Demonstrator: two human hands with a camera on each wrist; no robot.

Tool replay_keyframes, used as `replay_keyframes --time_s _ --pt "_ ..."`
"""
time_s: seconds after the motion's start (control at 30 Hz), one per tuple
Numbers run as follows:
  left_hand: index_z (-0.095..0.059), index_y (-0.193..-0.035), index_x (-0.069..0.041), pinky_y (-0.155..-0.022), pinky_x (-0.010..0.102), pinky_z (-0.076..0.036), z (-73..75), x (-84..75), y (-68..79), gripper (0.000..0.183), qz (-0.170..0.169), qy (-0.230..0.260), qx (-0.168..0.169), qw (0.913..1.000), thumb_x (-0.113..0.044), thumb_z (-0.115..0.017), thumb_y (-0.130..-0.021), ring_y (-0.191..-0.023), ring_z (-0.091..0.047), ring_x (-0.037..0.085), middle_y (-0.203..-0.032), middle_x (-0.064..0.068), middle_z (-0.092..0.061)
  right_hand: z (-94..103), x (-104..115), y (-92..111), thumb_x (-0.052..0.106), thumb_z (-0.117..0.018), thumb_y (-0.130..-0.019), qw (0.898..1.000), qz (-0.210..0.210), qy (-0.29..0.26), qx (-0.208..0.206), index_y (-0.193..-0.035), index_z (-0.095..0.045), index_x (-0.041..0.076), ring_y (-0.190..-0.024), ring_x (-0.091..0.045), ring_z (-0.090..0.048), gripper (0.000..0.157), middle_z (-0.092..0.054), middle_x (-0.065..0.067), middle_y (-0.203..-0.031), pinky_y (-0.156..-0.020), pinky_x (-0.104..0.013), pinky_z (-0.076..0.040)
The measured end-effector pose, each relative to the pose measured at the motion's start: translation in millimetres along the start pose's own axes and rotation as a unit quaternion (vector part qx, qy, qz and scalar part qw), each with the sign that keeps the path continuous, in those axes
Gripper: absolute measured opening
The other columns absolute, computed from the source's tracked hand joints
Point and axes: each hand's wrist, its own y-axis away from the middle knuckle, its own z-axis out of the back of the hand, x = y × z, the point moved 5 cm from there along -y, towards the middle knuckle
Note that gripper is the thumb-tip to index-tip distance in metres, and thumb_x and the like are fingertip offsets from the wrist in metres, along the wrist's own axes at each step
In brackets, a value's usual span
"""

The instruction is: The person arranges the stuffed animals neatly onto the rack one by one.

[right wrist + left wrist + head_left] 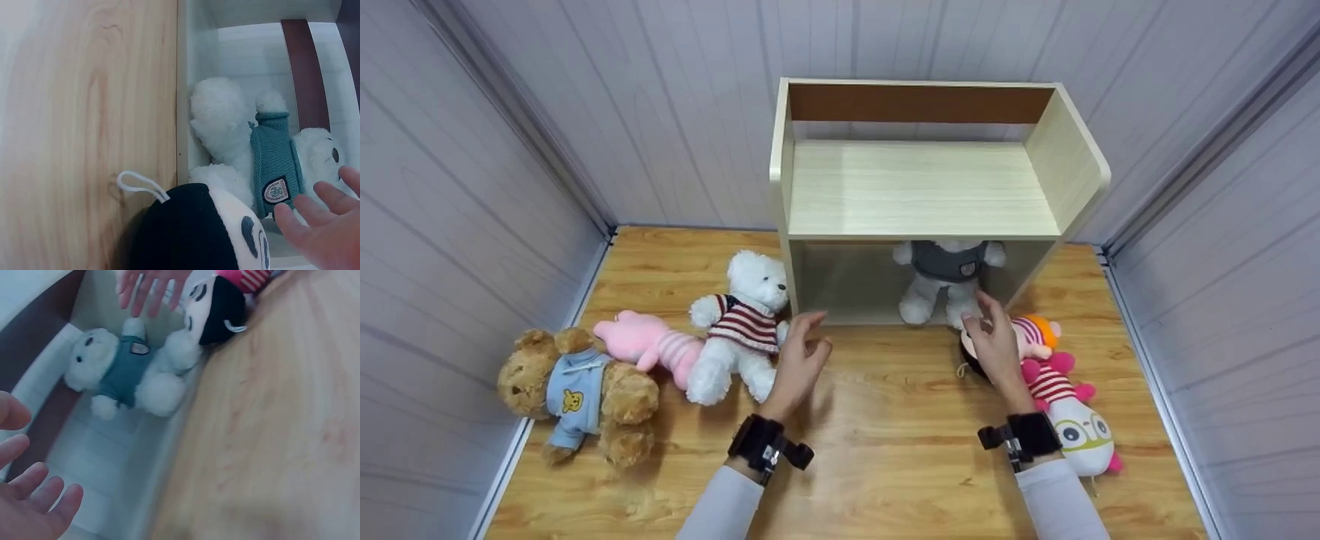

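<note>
Wood flr (pixel 877 435), shelved bear (pixel 941 268) — vert., outward-facing

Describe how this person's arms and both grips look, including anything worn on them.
The left sleeve and right sleeve are whitish and look plain. The left wrist device and right wrist device are black and boxy, each with silvery metal fittings and a black piece jutting inward. The left grip and right grip are bare hands, without gloves.
</note>
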Motion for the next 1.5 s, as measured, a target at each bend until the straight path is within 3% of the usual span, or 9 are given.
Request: replay_keyframes --time_s 0.13,0.27,0.43,0.67,0.8,0.9,1.03,1.3,1.5 --pt "-0.061 -0.134 0.002 -0.098 0.049 -0.053 24.4 -16.7 -14.5 0.041 -0.063 -0.065 -0.036 0.9952 0.001 -0.062 -0.093 -0.115 -0.06 0.038 -0.133 0.019 -0.057 0.1 1.1 6.1 0.007 -0.064 -0.1 1.0 0.02 0.021 0.002 -0.149 -0.048 -0.006 -0.127 -0.041 -0.055 0.054 -0.049 -0.027 -0.151 -0.108 -0.046 -0.046" --pt "-0.065 -0.126 0.002 -0.1 0.052 -0.048 53.3 -30.4 -30.7 0.037 -0.115 -0.153 -0.086 0.9778 0.002 -0.064 -0.088 -0.114 -0.057 0.042 -0.128 0.022 -0.058 2.8 2.4 10.1 0.006 -0.064 -0.098 0.997 0.056 0.049 0.001 -0.148 -0.05 -0.005 -0.131 -0.037 -0.053 0.053 -0.052 -0.023 -0.151 -0.108 -0.051 -0.046" --pt "-0.065 -0.127 0.001 -0.104 0.055 -0.04 79.6 -37.4 -52.7 0.041 -0.117 -0.25 -0.111 0.9548 -0.003 -0.07 -0.086 -0.121 -0.051 0.045 -0.133 0.025 -0.053 10.0 3.1 15.1 0.005 -0.066 -0.095 0.991 0.101 0.089 -0.016 -0.145 -0.052 -0.007 -0.134 -0.039 -0.051 0.053 -0.053 -0.024 -0.149 -0.111 -0.051 -0.04" --pt "-0.058 -0.135 0.004 -0.113 0.062 -0.032 108.4 -21.3 -71.5 0.054 -0.044 -0.345 -0.092 0.9331 -0.016 -0.076 -0.088 -0.134 -0.042 0.051 -0.145 0.033 -0.047 10.6 -4.0 20.9 0.007 -0.066 -0.096 0.991 0.094 0.093 -0.008 -0.144 -0.053 -0.006 -0.141 -0.039 -0.045 0.052 -0.051 -0.025 -0.151 -0.114 -0.055 -0.038" --pt "-0.05 -0.143 0.005 -0.119 0.065 -0.023 120.9 -1.7 -76.6 0.07 0.058 -0.384 -0.05 0.92 -0.03 -0.079 -0.089 -0.142 -0.034 0.051 -0.15 0.036 -0.041 7.9 -8.1 23.4 0.011 -0.066 -0.098 0.993 0.069 0.095 0.006 -0.147 -0.052 -0.002 -0.144 -0.037 -0.042 0.053 -0.048 -0.021 -0.155 -0.114 -0.057 -0.039" --pt "-0.042 -0.15 0.003 -0.116 0.068 -0.026 125.0 14.1 -75.1 0.084 0.138 -0.388 -0.022 0.9111 -0.038 -0.08 -0.088 -0.145 -0.029 0.05 -0.157 0.035 -0.031 6.3 -9.2 26.3 0.015 -0.066 -0.098 0.992 0.063 0.104 0.013 -0.148 -0.052 -0.001 -0.144 -0.038 -0.041 0.054 -0.047 -0.02 -0.156 -0.114 -0.056 -0.04" --pt "-0.034 -0.156 0.0 -0.111 0.074 -0.029 124.0 29.6 -69.8 0.094 0.2 -0.371 0.001 0.9068 -0.043 -0.081 -0.087 -0.148 -0.021 0.052 -0.162 0.034 -0.02 4.6 -10.2 29.3 0.014 -0.065 -0.098 0.993 0.065 0.094 0.015 -0.147 -0.052 -0.003 -0.143 -0.039 -0.042 0.053 -0.047 -0.022 -0.155 -0.11 -0.059 -0.043" --pt "-0.042 -0.146 0.008 -0.097 0.071 -0.046 130.5 43.5 -61.9 0.087 0.19 -0.405 0.023 0.8941 -0.04 -0.083 -0.085 -0.127 -0.049 0.057 -0.135 0.041 -0.051 -2.5 -12.3 34.8 0.012 -0.065 -0.098 0.995 0.062 0.071 0.022 -0.144 -0.053 -0.005 -0.141 -0.038 -0.044 0.05 -0.047 -0.023 -0.155 -0.108 -0.059 -0.043" --pt "-0.051 -0.135 0.006 -0.091 0.067 -0.05 135.0 49.1 -57.6 0.074 0.174 -0.409 0.009 0.8955 -0.036 -0.084 -0.083 -0.115 -0.059 0.055 -0.124 0.038 -0.062 -4.9 -12.9 36.5 0.011 -0.065 -0.099 0.996 0.059 0.065 0.017 -0.144 -0.053 -0.006 -0.139 -0.042 -0.046 0.049 -0.048 -0.025 -0.153 -0.108 -0.06 -0.044"
